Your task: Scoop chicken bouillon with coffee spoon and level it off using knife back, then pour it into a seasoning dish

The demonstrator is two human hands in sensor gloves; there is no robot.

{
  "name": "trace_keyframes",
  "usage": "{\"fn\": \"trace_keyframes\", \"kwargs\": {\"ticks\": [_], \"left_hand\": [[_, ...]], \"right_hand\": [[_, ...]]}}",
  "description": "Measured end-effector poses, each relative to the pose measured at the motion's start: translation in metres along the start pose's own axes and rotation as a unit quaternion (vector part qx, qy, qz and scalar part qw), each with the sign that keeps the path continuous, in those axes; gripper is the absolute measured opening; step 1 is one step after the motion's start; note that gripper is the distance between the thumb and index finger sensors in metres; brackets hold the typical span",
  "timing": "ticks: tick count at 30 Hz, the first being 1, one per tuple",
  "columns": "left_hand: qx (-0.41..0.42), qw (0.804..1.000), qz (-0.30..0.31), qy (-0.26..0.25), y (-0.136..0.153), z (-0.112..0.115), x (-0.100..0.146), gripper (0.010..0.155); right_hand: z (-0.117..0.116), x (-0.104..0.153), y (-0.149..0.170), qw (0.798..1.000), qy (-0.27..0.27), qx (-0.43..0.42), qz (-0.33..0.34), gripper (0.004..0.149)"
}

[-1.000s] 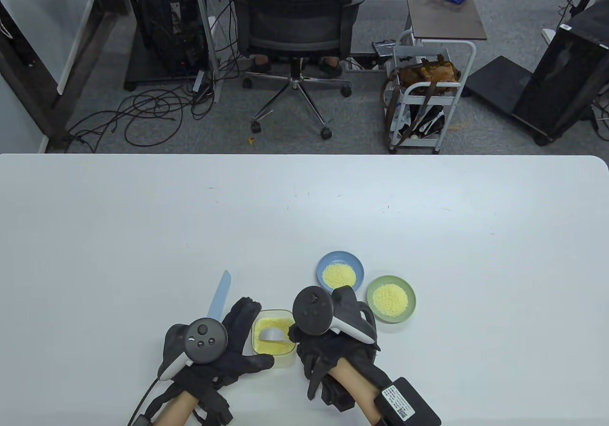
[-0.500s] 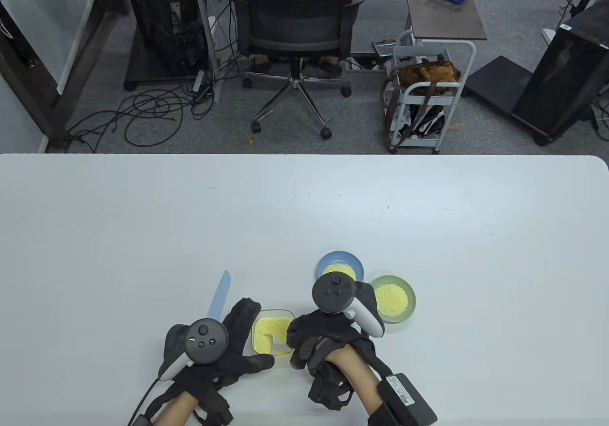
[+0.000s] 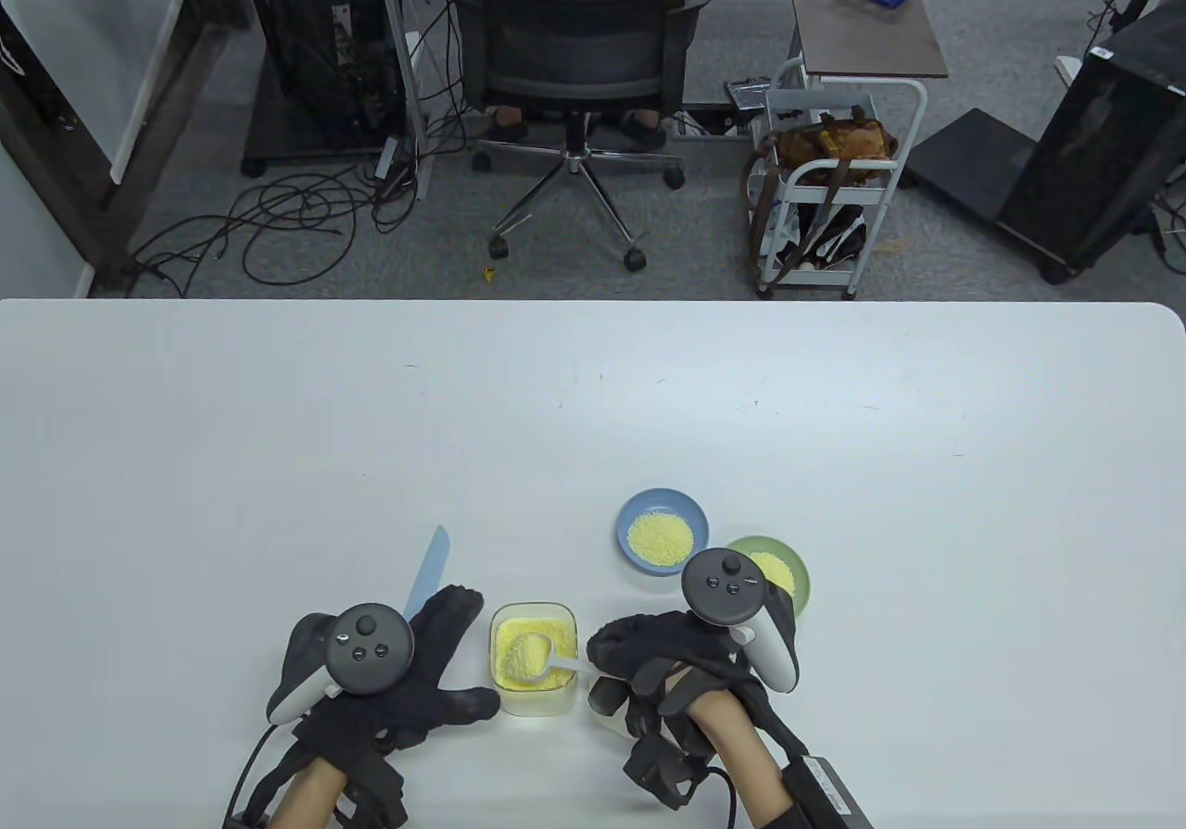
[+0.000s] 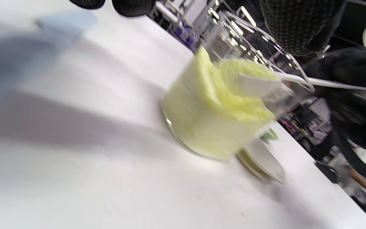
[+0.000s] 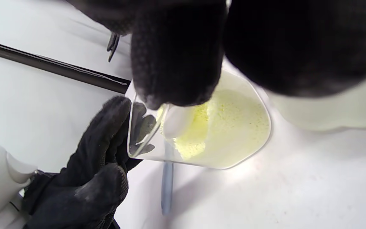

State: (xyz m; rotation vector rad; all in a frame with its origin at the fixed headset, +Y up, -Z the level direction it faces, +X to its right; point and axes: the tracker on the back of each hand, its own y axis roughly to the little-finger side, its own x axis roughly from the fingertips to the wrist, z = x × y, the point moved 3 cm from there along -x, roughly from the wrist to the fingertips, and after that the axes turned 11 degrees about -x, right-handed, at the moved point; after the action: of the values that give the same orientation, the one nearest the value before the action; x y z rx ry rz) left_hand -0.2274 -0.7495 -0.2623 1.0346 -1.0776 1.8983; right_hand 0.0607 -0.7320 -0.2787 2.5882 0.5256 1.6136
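Note:
A clear container (image 3: pixel 556 692) of yellow chicken bouillon stands near the table's front edge. A white coffee spoon (image 3: pixel 528 655) heaped with bouillon sits in its mouth, bowl up. My right hand (image 3: pixel 607 662) pinches the spoon's handle just right of the container; in the right wrist view its fingertips (image 5: pixel 176 57) hang above the spoon bowl (image 5: pixel 178 121). My left hand (image 3: pixel 468 648) lies spread at the container's left side, its fingers (image 5: pixel 106 127) touching the wall. The light blue knife (image 3: pixel 428 574) lies on the table, partly under that hand. The left wrist view shows the container (image 4: pixel 214 127) and loaded spoon (image 4: pixel 253 84), blurred.
A blue seasoning dish (image 3: pixel 662 503) and a green one (image 3: pixel 797 579), each holding bouillon, stand behind and to the right of the container; my right hand's tracker covers part of the green dish. An office chair and a cart stand on the floor beyond the table's far edge.
My right hand rolled and drew right, bringing the spoon up out of the powder with a heap on it. My left hand slid a little left along the container.

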Motion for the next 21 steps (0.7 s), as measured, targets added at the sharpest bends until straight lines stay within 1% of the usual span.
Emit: {"fn": "trace_keyframes", "kwargs": {"ticks": [2, 3, 5, 6, 8, 9, 10, 11, 15, 18, 21], "left_hand": [[-0.013, 0.999, -0.045, -0.012, 0.014, -0.006, 0.003, 0.088], [-0.026, 0.997, -0.077, -0.009, 0.021, -0.007, 0.005, 0.086], [-0.068, 0.989, -0.134, -0.001, 0.032, -0.009, 0.008, 0.081], [-0.101, 0.981, -0.167, -0.006, 0.036, -0.011, 0.010, 0.078], [-0.155, 0.966, -0.203, -0.043, 0.037, -0.017, 0.014, 0.065], [-0.165, 0.961, -0.214, -0.053, 0.037, -0.019, 0.015, 0.061], [-0.181, 0.953, -0.235, -0.056, 0.036, -0.021, 0.017, 0.060], [-0.189, 0.950, -0.246, -0.045, 0.037, -0.021, 0.018, 0.060], [-0.211, 0.936, -0.280, 0.024, 0.043, -0.009, 0.015, 0.067], [-0.208, 0.935, -0.281, 0.064, 0.048, 0.004, 0.008, 0.070], [-0.226, 0.928, -0.286, 0.069, 0.046, 0.011, 0.003, 0.071]], "right_hand": [[0.003, 0.004, -0.002, 1.000, 0.006, -0.008, 0.011, 0.040], [0.004, 0.006, -0.003, 1.000, 0.008, -0.011, 0.015, 0.040], [0.007, 0.010, -0.005, 1.000, 0.012, -0.013, 0.022, 0.040], [0.009, 0.012, -0.006, 0.999, 0.015, -0.016, 0.025, 0.040], [0.010, 0.015, -0.007, 0.999, 0.019, -0.021, 0.030, 0.040], [0.011, 0.016, -0.007, 0.999, 0.019, -0.023, 0.032, 0.040], [0.012, 0.017, -0.008, 0.999, 0.021, -0.023, 0.035, 0.040], [0.012, 0.018, -0.008, 0.999, 0.023, -0.022, 0.038, 0.040], [0.013, 0.020, -0.009, 0.999, 0.027, -0.019, 0.040, 0.040], [0.012, 0.020, -0.010, 0.999, 0.026, -0.019, 0.044, 0.040], [0.011, 0.020, -0.011, 0.999, 0.025, -0.017, 0.043, 0.040]]}}
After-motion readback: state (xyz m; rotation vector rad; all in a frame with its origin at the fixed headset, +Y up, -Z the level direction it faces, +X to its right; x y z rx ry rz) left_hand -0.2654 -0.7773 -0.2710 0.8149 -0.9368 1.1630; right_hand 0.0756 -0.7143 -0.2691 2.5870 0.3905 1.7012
